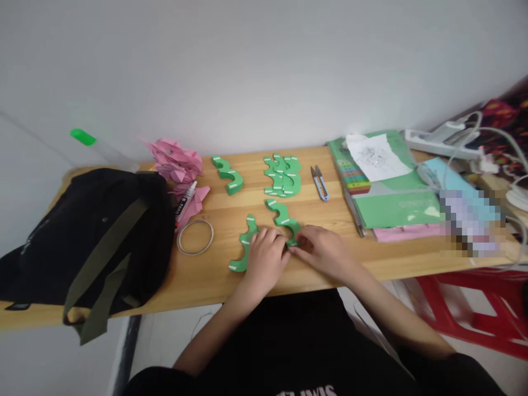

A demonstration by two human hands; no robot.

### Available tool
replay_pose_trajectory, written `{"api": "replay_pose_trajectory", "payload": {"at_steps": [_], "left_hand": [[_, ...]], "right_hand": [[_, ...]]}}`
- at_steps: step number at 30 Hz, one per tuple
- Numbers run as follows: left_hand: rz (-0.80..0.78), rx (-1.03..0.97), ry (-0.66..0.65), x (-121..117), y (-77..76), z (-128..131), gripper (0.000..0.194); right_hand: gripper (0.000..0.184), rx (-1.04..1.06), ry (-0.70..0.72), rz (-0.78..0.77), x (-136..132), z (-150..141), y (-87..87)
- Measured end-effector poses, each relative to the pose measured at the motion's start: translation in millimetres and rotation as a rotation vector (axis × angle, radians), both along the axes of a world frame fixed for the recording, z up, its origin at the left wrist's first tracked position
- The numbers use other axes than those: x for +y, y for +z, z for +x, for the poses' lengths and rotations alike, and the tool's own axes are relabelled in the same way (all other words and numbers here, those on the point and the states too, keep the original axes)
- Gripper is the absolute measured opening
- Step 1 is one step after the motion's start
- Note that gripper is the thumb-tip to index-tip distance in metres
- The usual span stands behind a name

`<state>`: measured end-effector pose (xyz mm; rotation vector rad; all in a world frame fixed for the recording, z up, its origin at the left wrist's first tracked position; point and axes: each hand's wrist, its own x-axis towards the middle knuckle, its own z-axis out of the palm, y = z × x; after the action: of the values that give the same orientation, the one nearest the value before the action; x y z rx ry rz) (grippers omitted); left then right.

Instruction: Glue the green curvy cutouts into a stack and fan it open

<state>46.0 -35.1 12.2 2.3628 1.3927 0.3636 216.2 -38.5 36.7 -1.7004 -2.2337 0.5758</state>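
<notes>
A green wavy piece [282,213] with white strips on it lies in front of me, its lower end between my two hands. My right hand [325,248] pinches that end with thumb and forefinger. From the other side, my left hand [268,253] is closed with bent fingers, its tips meeting the same end; the exact grip is partly hidden. Beside and partly under my left hand lies a second green wavy piece [243,250], also with white strips. Farther back are a stack of similar green pieces [284,179] and another green wavy piece [229,175].
Blue-handled thread snips [320,184] lie right of the stack. At left are a tape ring [195,237], a glue tube [185,203], pink paper [175,159] and a black bag [124,236]. Green folders [396,209], a white sheet [377,157] and a power strip [445,140] occupy the right.
</notes>
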Motion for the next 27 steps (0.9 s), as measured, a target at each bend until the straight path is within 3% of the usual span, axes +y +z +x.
{"api": "replay_pose_trajectory", "payload": {"at_steps": [5, 11, 13, 15, 19, 20, 24, 27], "left_hand": [[0.034, 0.058, -0.033, -1, 0.8, 0, 0.008], [0.029, 0.060, -0.038, -1, 1.9, 1, 0.010], [0.022, 0.052, -0.037, -1, 3.8, 0, 0.011], [0.011, 0.053, -0.035, -3, 6.0, -3, 0.011], [0.003, 0.041, -0.047, -7, 6.4, -9, 0.012], [0.001, 0.035, -0.061, -7, 5.4, -10, 0.013], [0.001, 0.019, -0.053, -6, 1.6, -11, 0.018], [-0.030, 0.009, -0.047, -7, 3.3, -12, 0.021]], "right_hand": [[0.015, -0.013, -0.076, -0.057, -7, -12, -15.4], [0.010, 0.066, -0.079, -0.082, -2, -1, -14.7], [0.011, 0.136, -0.138, -0.095, 8, 18, -8.9], [0.013, 0.172, -0.288, -0.055, 27, 50, 1.0], [0.015, 0.057, -0.709, 0.209, 79, 125, 27.0], [0.015, -0.006, -0.761, 0.241, 93, 140, 32.1], [0.016, -0.129, -0.783, 0.240, 133, 175, 38.6], [0.024, -0.142, -0.778, 0.257, 144, 183, 35.1]]}}
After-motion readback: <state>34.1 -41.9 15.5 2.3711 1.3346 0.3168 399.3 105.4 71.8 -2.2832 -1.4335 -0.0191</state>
